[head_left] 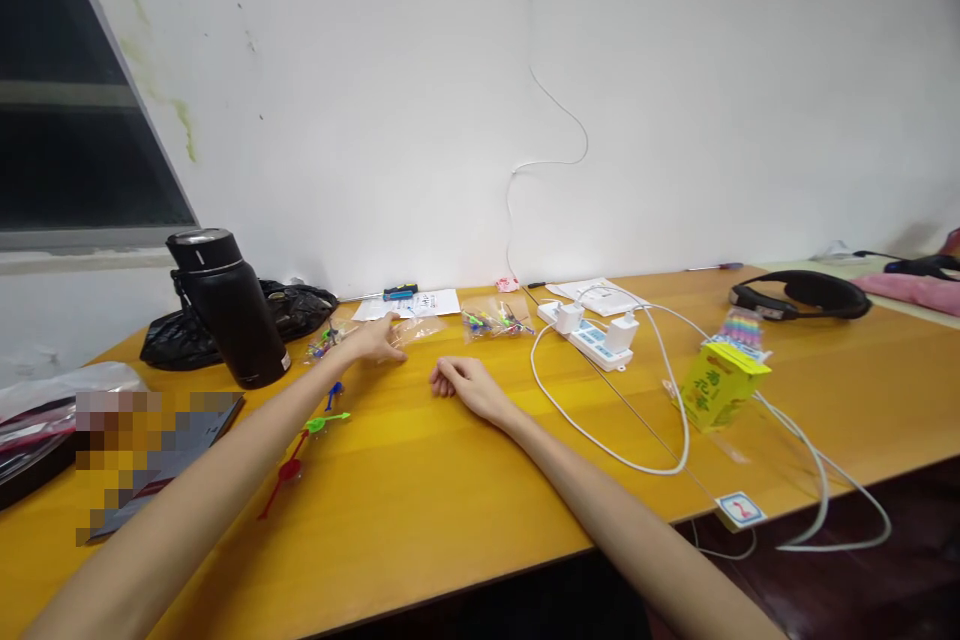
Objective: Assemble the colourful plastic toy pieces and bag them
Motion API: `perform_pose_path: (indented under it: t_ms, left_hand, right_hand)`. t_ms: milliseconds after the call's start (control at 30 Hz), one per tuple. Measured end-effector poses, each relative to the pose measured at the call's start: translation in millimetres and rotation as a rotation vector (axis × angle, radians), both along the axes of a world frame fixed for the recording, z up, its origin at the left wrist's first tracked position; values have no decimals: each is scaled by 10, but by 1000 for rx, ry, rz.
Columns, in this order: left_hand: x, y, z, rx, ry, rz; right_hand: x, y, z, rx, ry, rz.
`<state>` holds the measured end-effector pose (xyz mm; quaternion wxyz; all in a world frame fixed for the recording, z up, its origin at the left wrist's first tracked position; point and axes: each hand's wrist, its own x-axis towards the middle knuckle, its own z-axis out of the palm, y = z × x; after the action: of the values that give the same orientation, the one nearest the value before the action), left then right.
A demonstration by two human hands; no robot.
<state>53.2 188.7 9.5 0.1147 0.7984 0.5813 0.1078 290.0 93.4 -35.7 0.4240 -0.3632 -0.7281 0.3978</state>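
Evidently, clear bags (511, 307) w/ multicol. pcs (478, 323), L hand (379, 340) by one, spread apart, R hand (466, 384) curled.

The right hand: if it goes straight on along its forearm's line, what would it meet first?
Probably the left hand, across a strip of table from the right hand. Depth is unclear, so it might instead slip past and meet the clear plastic bag behind.

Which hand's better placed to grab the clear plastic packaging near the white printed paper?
Left hand, probably: it's outstretched beside the packaging. Right hand lies farther off, loosely curled on the yellow wooden table.
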Motion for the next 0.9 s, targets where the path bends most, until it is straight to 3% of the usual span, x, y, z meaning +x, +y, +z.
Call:
perform_pose_path:
  t_ms: [133, 200, 300, 400, 600, 900]
  left_hand:
    - [56, -300, -11, 93, 2, -31]
    - [120, -544, 5, 226, -32, -89]
    - [231, -909, 24, 370, -93, -128]
    - [291, -1121, -12, 446, -157, -129]
    - [280, -1175, -213, 443, -283, -138]
    - [397, -1233, -384, 441, -446, -113]
  right_hand:
    - [83, -36, 147, 316, 83, -433]
    - [128, -26, 182, 359, 71, -503]
    - [166, 21, 178, 327, 50, -471]
    - [192, 96, 154, 223, 102, -407]
    - [265, 188, 181, 96, 287, -308]
    - [153, 64, 270, 55, 300, -116]
